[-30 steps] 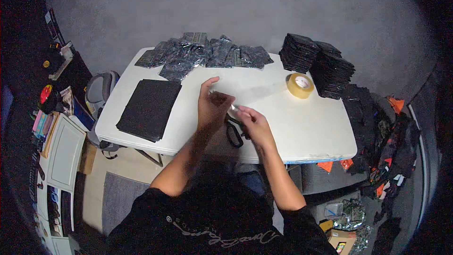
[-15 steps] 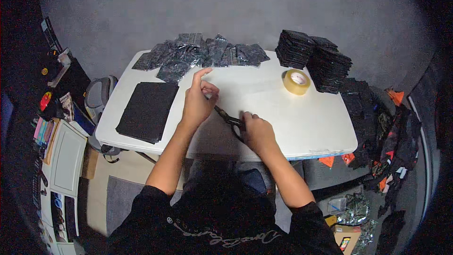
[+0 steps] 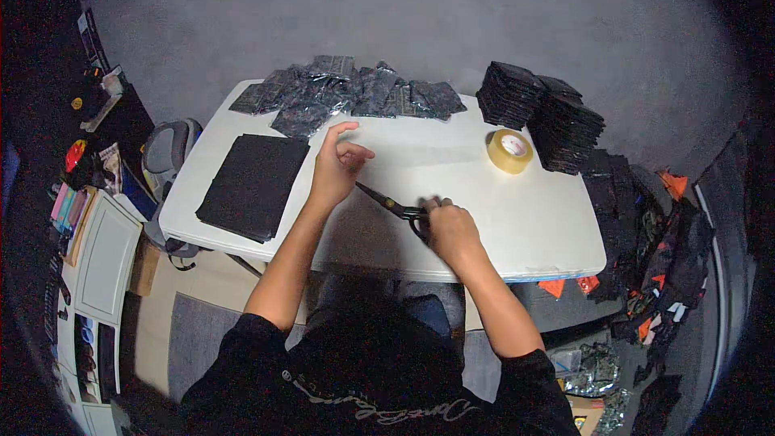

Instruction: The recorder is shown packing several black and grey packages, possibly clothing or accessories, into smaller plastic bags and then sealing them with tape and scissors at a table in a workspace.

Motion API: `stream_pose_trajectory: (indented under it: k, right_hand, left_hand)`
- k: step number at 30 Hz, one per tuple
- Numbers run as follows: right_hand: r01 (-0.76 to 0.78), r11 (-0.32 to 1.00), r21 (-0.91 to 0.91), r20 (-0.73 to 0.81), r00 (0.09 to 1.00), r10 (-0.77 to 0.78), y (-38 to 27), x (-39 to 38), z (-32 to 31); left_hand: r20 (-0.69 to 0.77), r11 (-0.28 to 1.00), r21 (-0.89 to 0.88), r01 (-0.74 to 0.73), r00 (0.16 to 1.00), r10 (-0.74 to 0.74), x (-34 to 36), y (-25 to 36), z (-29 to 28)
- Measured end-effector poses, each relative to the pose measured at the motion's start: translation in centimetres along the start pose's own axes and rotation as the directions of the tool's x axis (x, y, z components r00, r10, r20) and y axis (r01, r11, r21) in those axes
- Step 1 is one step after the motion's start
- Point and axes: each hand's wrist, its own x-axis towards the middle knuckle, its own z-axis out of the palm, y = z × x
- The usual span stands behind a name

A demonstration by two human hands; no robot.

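Black-handled scissors (image 3: 389,203) are in my right hand (image 3: 454,232), over the near middle of the white table (image 3: 533,226). Their dark blades lie together and point left, toward my left wrist. My left hand (image 3: 339,165) is raised just past the blade tips, its index finger stretched and its thumb apart, with nothing seen between them. To its left lies a flat stack of black sheets (image 3: 252,187). Beyond it, a heap of clear-wrapped dark packets (image 3: 323,89) spreads along the far edge.
A roll of clear yellowish tape (image 3: 510,152) stands at the right, beside tall stacks of folded black pieces (image 3: 565,131). Dark cloth with orange scraps (image 3: 670,186) is piled past the table's right end. A white cabinet (image 3: 105,262) and grey chair (image 3: 171,157) are at the left.
The scissors have drawn away from my left fingers, slightly down and right with my right hand. My left fingers have spread apart. The whole view has shifted a little.
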Motion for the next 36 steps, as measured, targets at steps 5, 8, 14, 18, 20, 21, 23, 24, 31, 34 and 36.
stream_pose_trajectory:
  k: [5,8,14,18,20,21,23,24,31,34,36]
  right_hand:
    - [0.042,0.999,0.028,-0.041,0.998,-0.041,0.0,-0.4,-0.7]
    - [0.005,1.0,0.01,0.037,0.999,-0.006,-0.6,-0.6,-2.4]
    - [-0.015,0.937,0.349,0.159,0.986,-0.044,0.3,-4.5,-3.7]
    - [-0.19,0.482,0.855,0.241,0.969,-0.047,0.1,-7.7,-1.8]
    - [-0.258,0.066,0.964,0.266,0.948,-0.174,-0.4,-8.3,-1.2]
    - [-0.25,0.03,0.968,0.251,0.949,-0.19,-0.8,-8.4,-0.5]
    - [-0.19,0.054,0.98,0.196,0.972,-0.127,-0.8,-9.1,1.3]
    - [-0.14,0.093,0.986,0.147,0.987,-0.065,-0.5,-9.8,3.2]
    - [0.062,0.291,0.955,-0.068,0.998,0.009,-2.0,-8.6,6.0]
    - [-0.248,-0.009,0.969,0.247,0.968,-0.044,-1.7,-6.3,6.0]
    - [-0.209,0.041,0.977,0.211,0.975,-0.062,-1.4,-5.1,6.7]
  left_hand:
    - [0.026,0.998,0.04,0.054,0.998,-0.055,-0.3,0.9,0.1]
    - [0.058,0.999,-0.016,0.039,0.998,-0.038,-0.3,1.3,0.2]
    - [0.103,0.995,-0.096,-0.036,0.994,0.046,0.3,0.3,-1.3]
    - [0.149,0.906,-0.354,0.231,0.971,-0.189,1.6,0.4,-1.6]
    - [0.13,0.955,-0.245,0.17,0.981,-0.142,2.1,1.0,-1.1]
    - [0.12,0.969,-0.219,0.116,0.989,-0.091,2.1,1.3,-1.2]
    - [0.131,0.969,-0.203,0.143,0.984,-0.118,2.5,1.2,-1.1]
    - [0.133,0.965,-0.199,0.17,0.98,-0.145,2.7,1.1,-1.0]
    - [0.078,0.969,-0.163,0.185,0.982,-0.174,2.8,2.8,-0.6]
    - [0.071,0.957,-0.206,0.204,0.978,-0.194,2.9,3.6,-0.3]
    - [0.081,0.955,-0.215,0.206,0.978,-0.192,2.9,4.1,-0.1]
